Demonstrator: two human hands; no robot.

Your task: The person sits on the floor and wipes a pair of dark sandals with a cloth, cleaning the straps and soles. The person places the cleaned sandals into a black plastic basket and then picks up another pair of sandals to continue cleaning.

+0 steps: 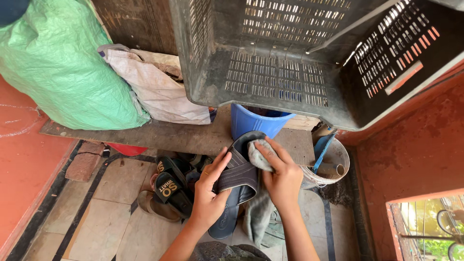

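Tiled floor [121, 193], frame centre: left hand [209, 193] fingers wrapped round one dark rubber sandal [239, 176]; right hand [282, 179] fingers pinch one grey cloth [258, 157] against it. Slotted plastic crate [290, 58] above.

A dark navy sandal [239, 176] with a grey-striped strap is seen at centre, a grey cloth [258, 157] against it. A green sack [63, 67] is shown upper left, a blue bucket [256, 123] mid-frame, and a dark grey slotted crate [309, 58] along the top.

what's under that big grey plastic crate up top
Under the grey crate stands a blue bucket on a wooden plank. The crate covers the bucket's mouth, so its contents cannot be seen.
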